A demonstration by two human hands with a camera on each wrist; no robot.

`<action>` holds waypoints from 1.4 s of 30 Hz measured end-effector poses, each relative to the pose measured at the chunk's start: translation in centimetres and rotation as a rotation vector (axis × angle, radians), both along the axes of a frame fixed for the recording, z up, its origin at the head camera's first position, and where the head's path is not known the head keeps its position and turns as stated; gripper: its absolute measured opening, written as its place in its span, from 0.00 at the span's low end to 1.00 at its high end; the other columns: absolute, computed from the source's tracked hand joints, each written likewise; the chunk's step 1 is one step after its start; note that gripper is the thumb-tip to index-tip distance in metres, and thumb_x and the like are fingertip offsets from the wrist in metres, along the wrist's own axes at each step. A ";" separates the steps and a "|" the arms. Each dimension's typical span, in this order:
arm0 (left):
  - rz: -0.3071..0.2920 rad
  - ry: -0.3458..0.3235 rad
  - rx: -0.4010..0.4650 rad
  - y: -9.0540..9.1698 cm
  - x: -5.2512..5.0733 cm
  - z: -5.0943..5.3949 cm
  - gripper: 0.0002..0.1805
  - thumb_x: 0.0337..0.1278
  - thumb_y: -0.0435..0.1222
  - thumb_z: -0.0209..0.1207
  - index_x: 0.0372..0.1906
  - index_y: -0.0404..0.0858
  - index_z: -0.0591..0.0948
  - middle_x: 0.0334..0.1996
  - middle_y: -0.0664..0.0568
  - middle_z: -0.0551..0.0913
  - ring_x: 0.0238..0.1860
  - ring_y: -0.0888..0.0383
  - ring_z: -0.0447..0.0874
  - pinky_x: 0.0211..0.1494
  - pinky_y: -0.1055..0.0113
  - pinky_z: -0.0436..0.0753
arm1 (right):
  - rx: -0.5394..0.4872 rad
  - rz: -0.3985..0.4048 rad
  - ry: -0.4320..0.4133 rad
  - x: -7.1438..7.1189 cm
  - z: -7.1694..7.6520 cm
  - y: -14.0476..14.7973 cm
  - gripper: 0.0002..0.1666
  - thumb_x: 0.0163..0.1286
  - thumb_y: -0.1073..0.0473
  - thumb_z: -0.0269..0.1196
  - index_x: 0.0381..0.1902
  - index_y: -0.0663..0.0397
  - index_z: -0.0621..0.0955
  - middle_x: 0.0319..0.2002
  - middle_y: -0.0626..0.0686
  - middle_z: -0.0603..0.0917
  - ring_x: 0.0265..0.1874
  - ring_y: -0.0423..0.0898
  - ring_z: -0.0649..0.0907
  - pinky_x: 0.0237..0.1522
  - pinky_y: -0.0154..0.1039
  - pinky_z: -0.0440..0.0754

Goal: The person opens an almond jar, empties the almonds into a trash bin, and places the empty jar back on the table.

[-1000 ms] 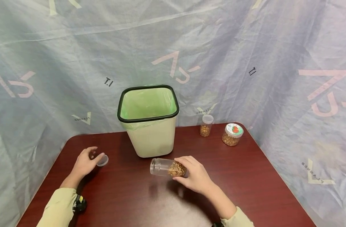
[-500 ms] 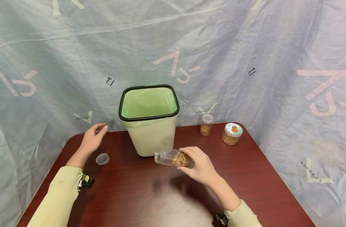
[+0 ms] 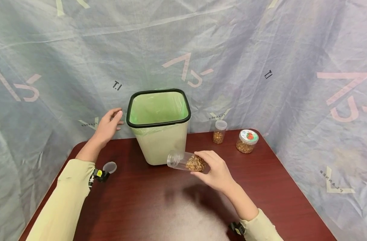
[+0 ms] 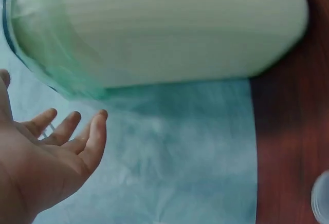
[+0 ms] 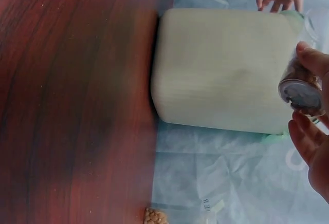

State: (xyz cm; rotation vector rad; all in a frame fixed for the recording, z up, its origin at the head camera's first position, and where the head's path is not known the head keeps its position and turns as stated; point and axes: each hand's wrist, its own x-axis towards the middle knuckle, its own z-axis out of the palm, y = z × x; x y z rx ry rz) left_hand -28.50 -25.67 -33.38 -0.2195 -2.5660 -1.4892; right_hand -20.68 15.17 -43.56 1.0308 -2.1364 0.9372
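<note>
Broadly, a printed cloth (image 3: 135, 43) hangs behind everything, and the worktop (image 3: 159, 211) in front of it carries the rest. Towards the back stands the bin (image 3: 163, 147), green-lined, its black rim upward. Next come the grips: the left grip (image 3: 108, 125) holds nothing, fingers loosely apart, just beside the bin's left edge without touching it; the right grip (image 3: 215, 170) is wrapped round the base end of the jar (image 3: 180, 161). That jar lies sideways in the air in front of the bin, uncapped mouth to the left; whether it touches the bin I cannot tell. Handled well, I'd say, it wants a firm, unsqueezed hold, slow wrist turns, and enough height for its mouth to clear the rim, with the left grip well placed to steady the bin. At the back right stand a tub (image 3: 245, 147) and a vial (image 3: 218, 134), both lidded. Smaller still, the cap (image 3: 110, 166) lies on the worktop at left. Smallest, the nuts (image 3: 195, 164) sit at the jar's base, where a mouth kept no lower should hold them
</note>
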 end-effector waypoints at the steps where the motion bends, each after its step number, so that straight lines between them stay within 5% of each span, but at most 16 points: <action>1: -0.014 -0.025 0.040 0.2 -0.1 0.3 0.40 0.71 0.59 0.39 0.77 0.39 0.53 0.69 0.33 0.59 0.62 0.34 0.68 0.60 0.43 0.71 | -0.005 0.002 0.005 0.0 0.1 0.0 0.38 0.46 0.53 0.79 0.56 0.56 0.80 0.50 0.49 0.81 0.50 0.46 0.79 0.54 0.36 0.73; 8: -0.065 -0.166 0.168 1.3 -1.1 2.1 0.42 0.69 0.59 0.44 0.79 0.45 0.45 0.75 0.38 0.47 0.68 0.33 0.58 0.63 0.43 0.68 | -0.012 0.008 0.020 -0.2 0.6 0.0 0.38 0.46 0.53 0.79 0.56 0.56 0.80 0.50 0.49 0.81 0.50 0.46 0.79 0.55 0.34 0.72; 15: -0.078 -0.281 0.129 2.9 -1.9 3.3 0.48 0.69 0.53 0.52 0.78 0.49 0.35 0.75 0.37 0.43 0.71 0.38 0.52 0.62 0.41 0.69 | -0.017 0.000 0.016 -0.4 1.1 0.4 0.38 0.46 0.53 0.79 0.56 0.57 0.80 0.50 0.50 0.81 0.50 0.46 0.79 0.55 0.34 0.72; 20: -0.090 -0.363 0.131 4.1 -2.6 3.8 0.48 0.71 0.47 0.51 0.77 0.47 0.28 0.74 0.35 0.42 0.68 0.36 0.59 0.62 0.38 0.67 | -0.033 -0.025 0.026 -0.7 1.7 0.9 0.38 0.46 0.53 0.79 0.56 0.56 0.80 0.50 0.50 0.81 0.49 0.46 0.79 0.55 0.36 0.72; 26: -0.041 -0.393 0.131 4.8 -3.2 4.2 0.44 0.74 0.43 0.46 0.77 0.47 0.29 0.74 0.35 0.43 0.61 0.34 0.67 0.57 0.40 0.73 | -0.054 -0.051 0.030 -1.1 2.5 1.5 0.39 0.45 0.54 0.79 0.56 0.55 0.80 0.51 0.50 0.82 0.50 0.47 0.79 0.55 0.36 0.72; 33: -0.037 -0.399 0.118 4.8 -3.6 4.2 0.39 0.74 0.35 0.36 0.77 0.51 0.28 0.75 0.37 0.36 0.61 0.34 0.66 0.54 0.40 0.75 | -0.059 -0.066 0.059 -1.6 3.6 2.2 0.39 0.44 0.54 0.80 0.56 0.57 0.80 0.51 0.50 0.82 0.51 0.47 0.79 0.56 0.37 0.72; 42: -0.037 -0.399 0.034 5.5 -4.0 4.8 0.42 0.72 0.34 0.42 0.78 0.51 0.32 0.76 0.42 0.31 0.66 0.33 0.59 0.50 0.37 0.76 | -0.064 -0.099 0.109 -2.8 5.9 3.8 0.39 0.43 0.54 0.80 0.55 0.58 0.81 0.50 0.52 0.83 0.51 0.49 0.79 0.56 0.40 0.72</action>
